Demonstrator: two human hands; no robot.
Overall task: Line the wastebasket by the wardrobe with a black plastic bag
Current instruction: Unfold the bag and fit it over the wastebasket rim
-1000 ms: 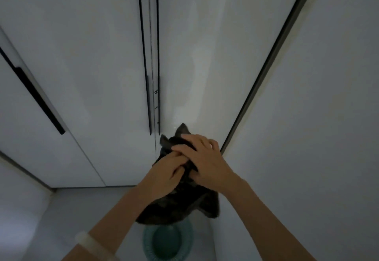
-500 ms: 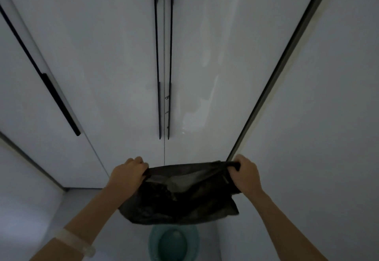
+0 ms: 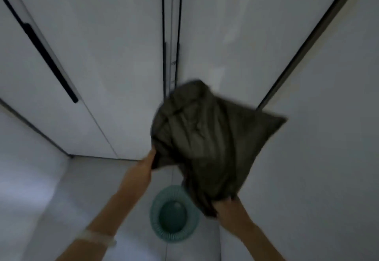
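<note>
Black plastic bag (image 3: 207,141) billows in the air, blurred, gripped at its edge by both hands. Left hand (image 3: 146,163) pinches one side; right hand (image 3: 231,209) is clenched on the other. Below sits a green wastebasket (image 3: 174,214), on the floor (image 3: 82,199) beside white wardrobe doors (image 3: 114,55).

I see a pale grey floor (image 3: 86,195), dimly lit, running up to the base of the white wardrobe (image 3: 114,59). One item stands directly on it: a round teal wastebasket (image 3: 174,215), upright, open mouth facing up, near the wardrobe doors. Its inside appears unlined; the picture is blurred.
</note>
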